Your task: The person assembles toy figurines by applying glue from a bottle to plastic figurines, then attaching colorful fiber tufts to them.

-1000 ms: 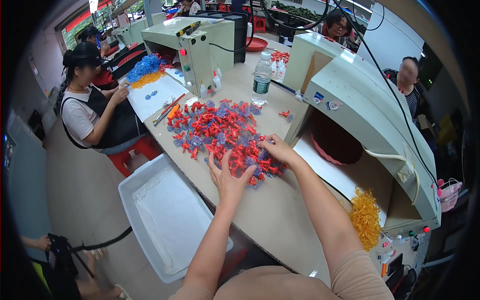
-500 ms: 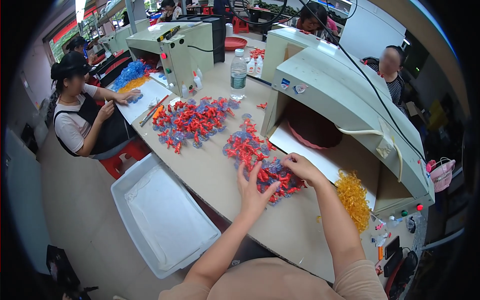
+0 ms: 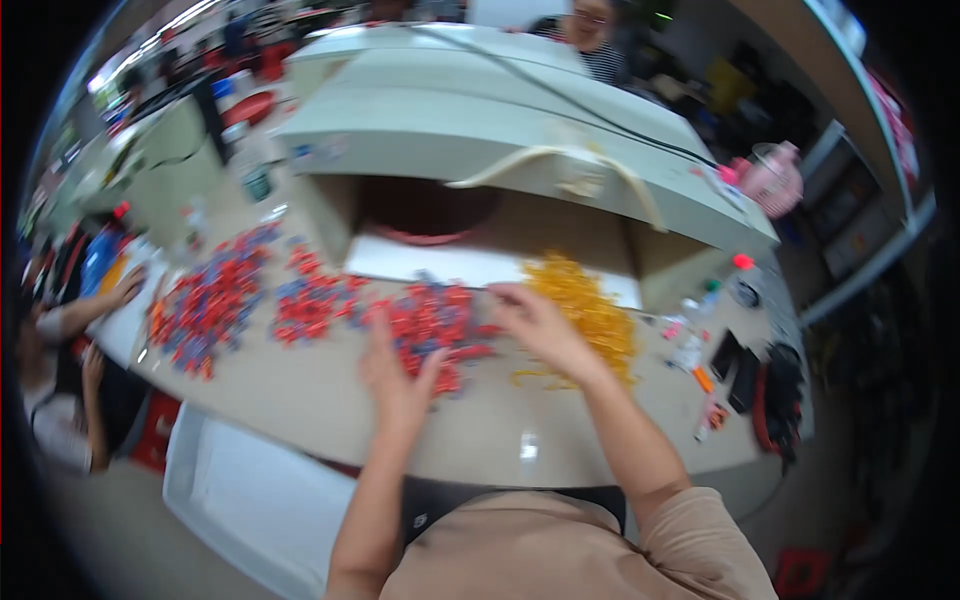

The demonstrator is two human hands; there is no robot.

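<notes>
My left hand (image 3: 396, 382) is at the near left side of a heap of small red and violet-blue plastic pieces (image 3: 432, 318). Its thumb and fingers are spread apart, touching the edge of the heap. At the heap's right side is my right hand (image 3: 540, 328), between it and a pile of yellow curly pieces (image 3: 580, 305). Its fingers are bent and smeared by motion, so whether they hold a piece is unclear. Left of my hands lie a smaller cluster of red and blue pieces (image 3: 310, 300) and a larger heap (image 3: 212, 300).
A pale green hooded machine (image 3: 500, 120) stands behind the heaps, a dark red basin (image 3: 425, 238) inside it. A white tub (image 3: 255, 490) is below the table's left edge. Phones and small bottles lie right. A co-worker (image 3: 65, 390) sits at left; another person is beyond the hood.
The view has swung to the right and blurred. My left hand stays spread at the heap. My right hand is now farther from the left one, closer to the yellow pile.
</notes>
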